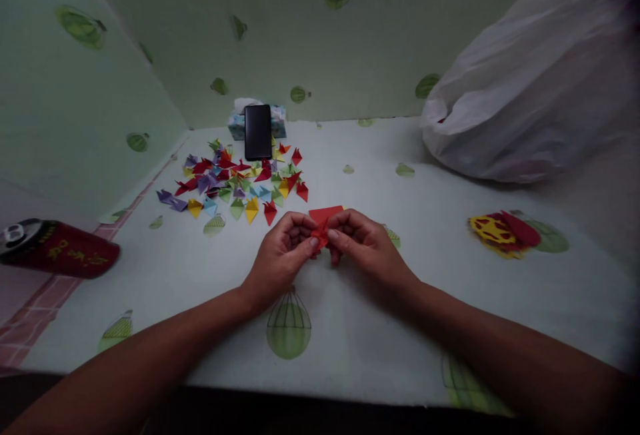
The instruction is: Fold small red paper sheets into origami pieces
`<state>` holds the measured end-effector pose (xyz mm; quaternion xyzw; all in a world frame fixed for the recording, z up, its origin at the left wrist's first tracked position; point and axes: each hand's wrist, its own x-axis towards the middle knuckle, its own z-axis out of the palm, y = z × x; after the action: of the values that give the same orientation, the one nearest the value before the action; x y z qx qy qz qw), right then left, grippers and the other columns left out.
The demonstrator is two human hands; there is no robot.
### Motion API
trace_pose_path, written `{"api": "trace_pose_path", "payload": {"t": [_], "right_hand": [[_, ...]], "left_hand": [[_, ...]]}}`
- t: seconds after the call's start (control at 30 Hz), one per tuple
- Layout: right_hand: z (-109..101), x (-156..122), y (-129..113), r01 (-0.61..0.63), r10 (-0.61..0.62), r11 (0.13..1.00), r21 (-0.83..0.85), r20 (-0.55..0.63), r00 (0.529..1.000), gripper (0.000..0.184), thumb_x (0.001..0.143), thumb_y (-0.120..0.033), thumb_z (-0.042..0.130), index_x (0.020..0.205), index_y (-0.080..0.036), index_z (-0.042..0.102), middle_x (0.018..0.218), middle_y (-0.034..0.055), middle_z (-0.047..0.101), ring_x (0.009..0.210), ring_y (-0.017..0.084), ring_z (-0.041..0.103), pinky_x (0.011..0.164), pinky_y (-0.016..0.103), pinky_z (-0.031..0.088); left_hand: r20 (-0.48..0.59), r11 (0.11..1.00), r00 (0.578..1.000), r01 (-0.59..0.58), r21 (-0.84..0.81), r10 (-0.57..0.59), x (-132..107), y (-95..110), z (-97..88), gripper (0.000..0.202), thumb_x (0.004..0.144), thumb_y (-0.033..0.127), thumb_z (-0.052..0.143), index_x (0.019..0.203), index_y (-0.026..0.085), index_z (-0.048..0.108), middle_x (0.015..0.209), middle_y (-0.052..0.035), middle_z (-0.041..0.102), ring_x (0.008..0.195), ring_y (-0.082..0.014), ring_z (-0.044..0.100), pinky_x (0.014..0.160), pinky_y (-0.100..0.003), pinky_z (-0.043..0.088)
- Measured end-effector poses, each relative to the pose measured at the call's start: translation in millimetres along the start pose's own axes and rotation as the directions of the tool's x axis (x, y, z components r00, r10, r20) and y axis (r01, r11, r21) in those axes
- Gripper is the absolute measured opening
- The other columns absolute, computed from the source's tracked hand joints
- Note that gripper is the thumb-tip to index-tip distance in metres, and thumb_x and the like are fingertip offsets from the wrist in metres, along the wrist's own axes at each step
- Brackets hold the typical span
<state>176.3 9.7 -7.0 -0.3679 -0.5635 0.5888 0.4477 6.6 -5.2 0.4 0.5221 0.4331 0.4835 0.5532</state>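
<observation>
Both my hands meet at the middle of the table over a small red paper (pixel 325 216). My left hand (pixel 283 252) pinches its left side with thumb and fingers closed. My right hand (pixel 363 242) pinches its right side the same way. The paper's upper part sticks up flat behind my fingertips, and its lower part is folded and partly hidden between them. Beyond my hands lies a pile of folded paper pieces (pixel 235 182) in red, yellow, purple, blue and green.
A black phone (pixel 258 131) leans on a tissue box (pixel 240 122) at the back. A red can (pixel 57 248) lies at the left. A big white plastic bag (pixel 530 82) fills the right back. Red and yellow paper sheets (pixel 503 232) lie at right.
</observation>
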Motion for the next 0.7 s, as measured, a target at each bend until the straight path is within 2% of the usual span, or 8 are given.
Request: {"api": "trace_pose_path", "payload": {"t": [0.17, 0.27, 0.37, 0.5, 0.6, 0.7], "right_hand": [[-0.1, -0.2, 2.7, -0.106, 0.106, 0.994, 0.026, -0.003, 0.994, 0.022, 0.087, -0.033, 0.067, 0.075, -0.019, 0.056, 0.059, -0.004, 0.059, 0.051, 0.01, 0.052, 0.056, 0.026, 0.043], [1.2, -1.5, 2.3, -0.107, 0.107, 0.994, 0.033, -0.012, 0.994, 0.022, 0.087, -0.034, 0.067, 0.074, -0.019, 0.056, 0.058, -0.0043, 0.059, 0.051, 0.01, 0.053, 0.056, 0.026, 0.044], [2.5, -2.3, 2.5, -0.109, 0.109, 0.993, 0.052, 0.001, 0.994, 0.023, 0.088, -0.035, 0.066, 0.074, -0.018, 0.058, 0.062, -0.0035, 0.061, 0.05, 0.009, 0.055, 0.056, 0.026, 0.045], [3.5, -2.2, 5.2, -0.107, 0.107, 0.991, 0.077, 0.001, 0.994, 0.022, 0.086, -0.035, 0.067, 0.076, -0.019, 0.057, 0.064, -0.0038, 0.061, 0.048, 0.008, 0.055, 0.053, 0.026, 0.046], [3.4, -2.3, 5.1, -0.091, 0.091, 0.996, 0.022, 0.002, 0.996, 0.024, 0.088, -0.036, 0.066, 0.074, -0.019, 0.055, 0.061, -0.0038, 0.06, 0.048, 0.009, 0.055, 0.054, 0.026, 0.045], [2.5, -2.5, 1.8, -0.092, 0.092, 0.996, -0.008, -0.003, 0.996, 0.027, 0.088, -0.042, 0.065, 0.078, -0.019, 0.056, 0.062, -0.003, 0.061, 0.05, 0.009, 0.055, 0.053, 0.025, 0.045]], "left_hand": [[0.015, 0.998, 0.999, 0.05, 0.025, -0.05, -0.8, -2.1, -1.3, 0.022, 0.085, 0.03, 0.069, 0.1, 0.017, 0.059, 0.086, -0.0008, 0.064, 0.073, -0.0113, 0.06, 0.068, -0.024, 0.049], [0.03, 0.992, 0.994, 0.106, 0.071, -0.108, 0.3, -3.8, -3.1, 0.023, 0.088, 0.037, 0.066, 0.094, 0.016, 0.06, 0.077, -0.0004, 0.063, 0.065, -0.011, 0.056, 0.062, -0.024, 0.047], [0.019, 0.991, 0.993, 0.113, 0.078, -0.115, 1.3, -4.8, -3.6, 0.022, 0.088, 0.037, 0.066, 0.089, 0.016, 0.06, 0.074, 0.0007, 0.062, 0.062, -0.0102, 0.054, 0.06, -0.023, 0.045], [0.022, 0.992, 0.992, 0.12, 0.041, -0.121, 0.2, -5.1, -0.9, 0.02, 0.089, 0.035, 0.065, 0.092, 0.017, 0.059, 0.075, 0.0016, 0.061, 0.061, -0.0088, 0.053, 0.059, -0.022, 0.044], [0.026, 0.991, 0.991, 0.132, 0.021, -0.133, -1.6, -6.0, 0.6, 0.019, 0.09, 0.034, 0.064, 0.094, 0.017, 0.057, 0.073, 0.0022, 0.06, 0.057, -0.0078, 0.05, 0.054, -0.021, 0.041], [0.027, 0.993, 0.995, 0.095, 0.063, -0.097, -2.5, -7.1, -0.8, 0.019, 0.089, 0.034, 0.066, 0.095, 0.018, 0.057, 0.071, 0.0031, 0.058, 0.056, -0.0078, 0.048, 0.052, -0.02, 0.038]]}}
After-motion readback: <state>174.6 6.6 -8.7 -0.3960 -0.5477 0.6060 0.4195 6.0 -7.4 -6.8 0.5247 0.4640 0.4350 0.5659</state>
